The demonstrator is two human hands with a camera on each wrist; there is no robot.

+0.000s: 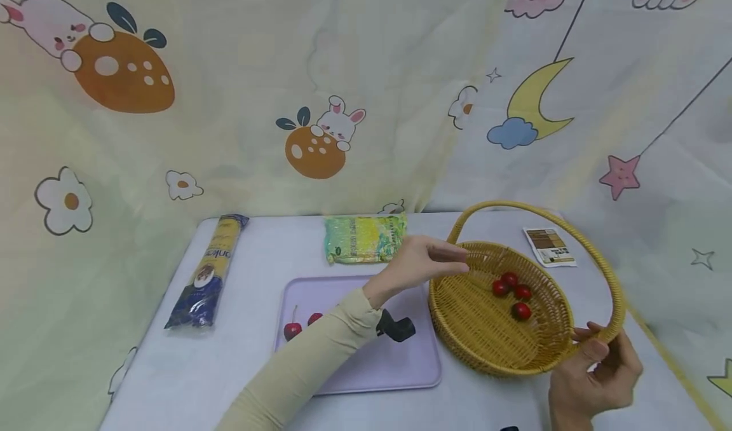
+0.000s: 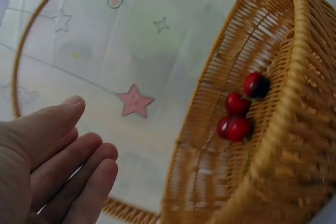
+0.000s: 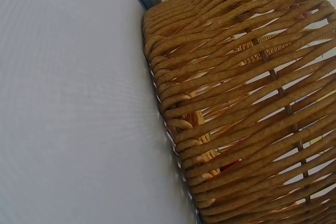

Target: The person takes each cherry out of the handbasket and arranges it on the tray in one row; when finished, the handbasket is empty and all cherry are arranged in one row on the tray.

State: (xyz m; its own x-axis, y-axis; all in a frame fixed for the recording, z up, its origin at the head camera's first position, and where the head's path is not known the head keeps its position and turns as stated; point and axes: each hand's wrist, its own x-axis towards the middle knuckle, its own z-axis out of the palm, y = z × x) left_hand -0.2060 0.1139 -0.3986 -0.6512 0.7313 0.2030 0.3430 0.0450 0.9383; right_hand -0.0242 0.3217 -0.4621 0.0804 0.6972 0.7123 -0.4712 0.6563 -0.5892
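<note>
A round wicker basket [image 1: 492, 329] with a tall arched handle [image 1: 600, 262] stands on the right side of the table. Several red cherries [image 1: 521, 311] lie inside it, toward its far right. My right hand [image 1: 597, 377] grips the basket where the handle meets the near right rim. Over the opposite rim, my left hand [image 1: 420, 262] reaches with extended fingers and nothing between them; in the left wrist view its thumb stands apart from the fingers [image 2: 89, 171]. The basket's woven outer wall [image 3: 252, 103] fills much of the right wrist view.
Left of the basket lies a lilac tray [image 1: 400, 380] with cherries [image 1: 292, 330], partly hidden by my left sleeve. A yellow-green packet [image 1: 366, 237] lies behind it. A blue-and-yellow bag [image 1: 208, 272] is at far left, a small white-brown sachet [image 1: 550, 248] behind the basket.
</note>
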